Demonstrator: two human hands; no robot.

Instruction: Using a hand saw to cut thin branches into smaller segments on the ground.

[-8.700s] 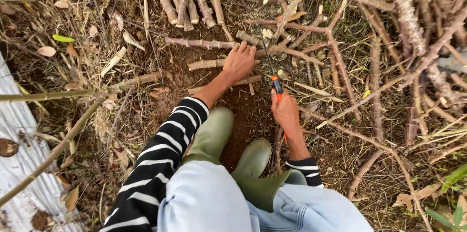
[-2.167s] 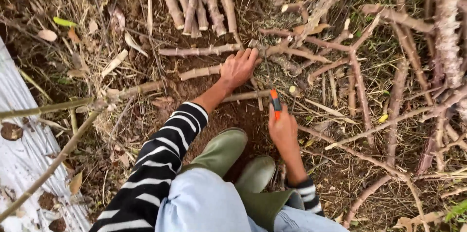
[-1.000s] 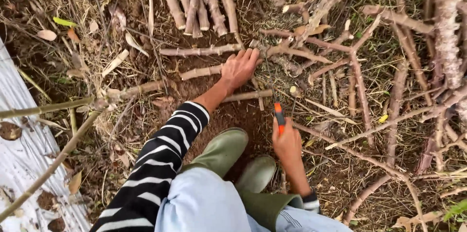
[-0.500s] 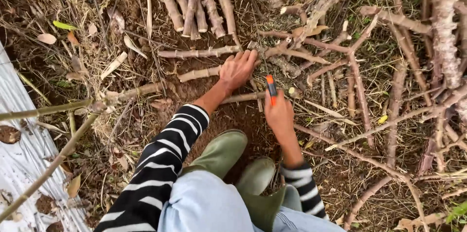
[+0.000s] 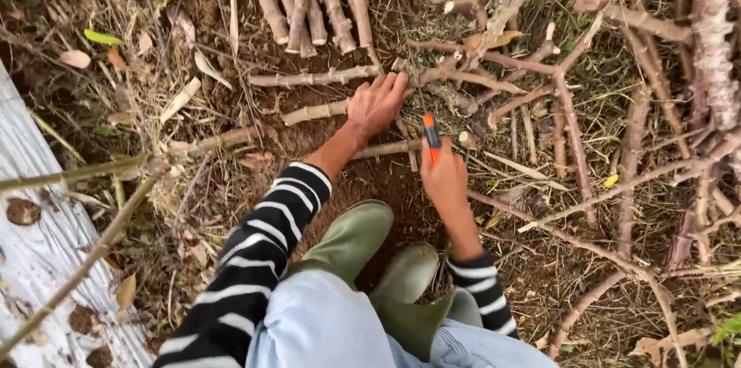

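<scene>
At the far left lies a pale, weathered sheet (image 5: 31, 260) with dead leaves on it, and a thin bare stem (image 5: 85, 171) crosses above it. Right of that, the left hand (image 5: 376, 104) rests palm-down with fingers spread flat on a cut woody stem (image 5: 316, 77) lying crosswise on the soil; it presses rather than grips, nothing closed inside it. These stems look stiff, knobbly and dry, fairly light for their length, rough enough not to slip; a hold near the middle, between the bumps, seems the steadiest place. Just right of that hand, the right hand (image 5: 444, 180) is wrapped tight around the orange-handled tool (image 5: 431, 135), its blade pointing away toward the tangle of stems; the blade itself is hard to make out. Near the viewer stand two green rubber boots (image 5: 351, 237). The ground is loose brown earth with dry grass and litter, uneven and soft. Far right, thicker branching stalks (image 5: 710, 44) crowd in, leaving little working room.
</scene>
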